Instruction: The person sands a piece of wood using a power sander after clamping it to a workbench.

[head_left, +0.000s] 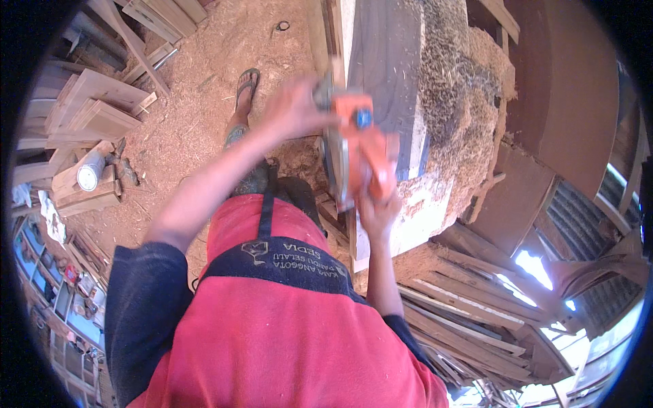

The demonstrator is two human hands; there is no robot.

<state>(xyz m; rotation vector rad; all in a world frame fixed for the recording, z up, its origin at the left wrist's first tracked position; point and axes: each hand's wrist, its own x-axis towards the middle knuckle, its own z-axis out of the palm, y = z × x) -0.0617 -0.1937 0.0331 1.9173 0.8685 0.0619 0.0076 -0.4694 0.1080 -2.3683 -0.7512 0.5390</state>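
An orange electric planer (367, 146) with a blue knob lies at the near-left edge of the workbench, its grey base turned to the left against a narrow wooden edge. My right hand (379, 212) is wrapped round the planer's rear handle. At the planer's front, my left hand (296, 109) grips it from the left side, thumb towards the orange body; motion blur and the tool partly hide its fingertips. A dark-brown board (384, 61) lies flat on the bench just right of the planer.
Wood shavings (462, 102) are heaped on the bench's right side. Sawdust covers the floor (197, 88). Boards (95, 102) and a white-topped can (88, 175) stand at left. Stacked planks (469, 313) lie at lower right. A sandalled foot (247, 88) shows ahead.
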